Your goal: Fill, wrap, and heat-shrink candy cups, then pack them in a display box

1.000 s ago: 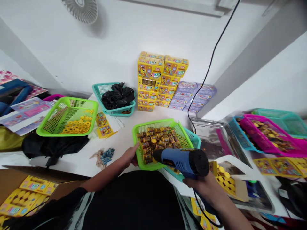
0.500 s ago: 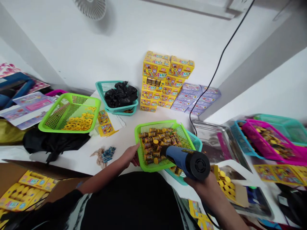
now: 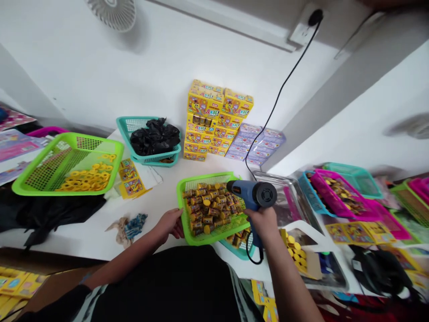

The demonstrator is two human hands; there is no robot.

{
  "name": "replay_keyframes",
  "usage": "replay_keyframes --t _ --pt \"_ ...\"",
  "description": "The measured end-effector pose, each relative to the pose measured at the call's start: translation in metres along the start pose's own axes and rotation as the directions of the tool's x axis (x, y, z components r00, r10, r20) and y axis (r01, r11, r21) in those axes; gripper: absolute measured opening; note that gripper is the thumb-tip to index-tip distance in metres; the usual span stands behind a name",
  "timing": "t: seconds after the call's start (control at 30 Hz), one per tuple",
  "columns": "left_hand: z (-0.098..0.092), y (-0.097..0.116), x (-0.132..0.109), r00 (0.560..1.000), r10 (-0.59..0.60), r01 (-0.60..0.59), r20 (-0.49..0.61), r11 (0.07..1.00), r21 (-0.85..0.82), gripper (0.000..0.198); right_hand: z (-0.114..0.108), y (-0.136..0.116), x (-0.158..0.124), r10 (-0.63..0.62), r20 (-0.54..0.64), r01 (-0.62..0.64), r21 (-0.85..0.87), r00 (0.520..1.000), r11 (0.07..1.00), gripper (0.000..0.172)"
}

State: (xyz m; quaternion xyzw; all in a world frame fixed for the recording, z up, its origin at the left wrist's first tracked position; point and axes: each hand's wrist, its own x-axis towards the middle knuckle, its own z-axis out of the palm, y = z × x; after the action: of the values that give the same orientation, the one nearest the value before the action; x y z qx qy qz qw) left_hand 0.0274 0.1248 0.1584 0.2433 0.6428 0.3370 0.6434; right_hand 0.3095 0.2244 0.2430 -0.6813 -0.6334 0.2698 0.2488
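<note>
My right hand is wrapped round the handle of a blue and black heat gun, its nozzle pointing left over the right part of a green plastic basket. Small brown tubs with yellow caps lie jumbled inside the basket. At the basket's left rim, my left hand grips the edge, with some fingers hidden under it. Beneath the basket's right side sits a turquoise basket holding more of these tubs.
Yellow boxes and purple boxes are stacked against the wall. The heat gun's black cord runs up to a socket. Left stands a green basket of yellow rings; right, a metal tray and a pink basket.
The heat gun has moved from over the middle of the tubs toward the basket's right side, its body now more level. My left hand stays at the rim. The view has turned right.
</note>
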Motion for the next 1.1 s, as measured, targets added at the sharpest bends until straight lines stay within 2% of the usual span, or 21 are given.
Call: replay_keyframes --t 0.07,0.17,0.23,0.3,0.4,0.43,0.47,0.53,0.6,0.67,0.8,0.9,1.0,1.1 --pt "-0.001 0.0 0.001 1.0 0.006 -0.006 -0.002 1.0 -0.011 0.05 0.006 -0.005 0.009 0.022 0.054 -0.026 0.072 0.998 0.997 0.023" --pt "-0.002 -0.001 0.002 0.999 0.024 -0.025 -0.032 0.999 -0.02 0.05 0.015 -0.011 0.013 0.04 0.197 -0.079 0.193 0.98 0.978 0.019" --pt "-0.003 -0.002 0.003 0.998 0.038 -0.04 -0.05 0.999 -0.03 0.051 0.016 -0.013 0.012 0.045 0.228 -0.097 0.223 0.973 0.97 0.019" --pt "-0.004 -0.004 0.003 0.997 0.043 -0.045 -0.063 0.998 -0.038 0.051 0.011 -0.011 0.011 0.05 0.144 -0.078 0.196 0.988 0.977 0.018" --pt "-0.006 -0.005 0.003 0.997 0.039 -0.042 -0.068 0.998 -0.044 0.053 -0.007 -0.003 0.001 0.017 -0.063 -0.013 0.071 0.998 0.997 0.021" --pt "-0.007 -0.004 0.003 0.997 0.04 -0.043 -0.067 0.998 -0.047 0.052 -0.014 0.002 -0.005 0.009 -0.085 -0.004 0.059 0.996 0.998 0.022" --pt "-0.008 -0.004 0.004 0.997 0.04 -0.044 -0.065 0.998 -0.051 0.052 -0.022 0.007 -0.013 0.022 -0.054 -0.018 0.084 0.998 0.996 0.022" --pt "-0.011 -0.002 0.01 0.997 0.009 -0.015 -0.07 0.997 -0.079 0.049 -0.035 0.017 -0.032 0.103 0.129 -0.129 0.212 0.986 0.969 0.02" --pt "-0.011 0.0 0.02 0.993 -0.074 0.06 -0.088 0.987 -0.15 0.044 -0.043 0.028 -0.052 0.183 0.316 -0.282 0.306 0.931 0.909 0.019" --pt "-0.01 0.001 0.031 0.984 -0.143 0.116 -0.106 0.966 -0.23 0.034 -0.045 0.035 -0.069 0.218 0.373 -0.353 0.347 0.902 0.869 0.019" --pt "-0.011 -0.001 0.044 0.983 -0.122 0.074 -0.137 0.947 -0.313 0.023 -0.038 0.04 -0.085 0.221 0.23 -0.3 0.407 0.948 0.863 0.018" --pt "-0.023 -0.003 0.041 0.982 -0.1 0.036 -0.159 0.931 -0.363 0.024 -0.037 0.039 -0.086 0.239 0.146 -0.278 0.387 0.96 0.879 0.02" --pt "-0.042 -0.008 0.035 0.977 -0.077 -0.015 -0.2 0.905 -0.424 0.027 -0.037 0.037 -0.086 0.274 0.128 -0.302 0.368 0.953 0.879 0.025" --pt "-0.058 -0.018 0.031 0.958 -0.049 -0.099 -0.282 0.868 -0.487 0.026 -0.03 0.033 -0.082 0.295 0.194 -0.349 0.392 0.936 0.851 0.029"
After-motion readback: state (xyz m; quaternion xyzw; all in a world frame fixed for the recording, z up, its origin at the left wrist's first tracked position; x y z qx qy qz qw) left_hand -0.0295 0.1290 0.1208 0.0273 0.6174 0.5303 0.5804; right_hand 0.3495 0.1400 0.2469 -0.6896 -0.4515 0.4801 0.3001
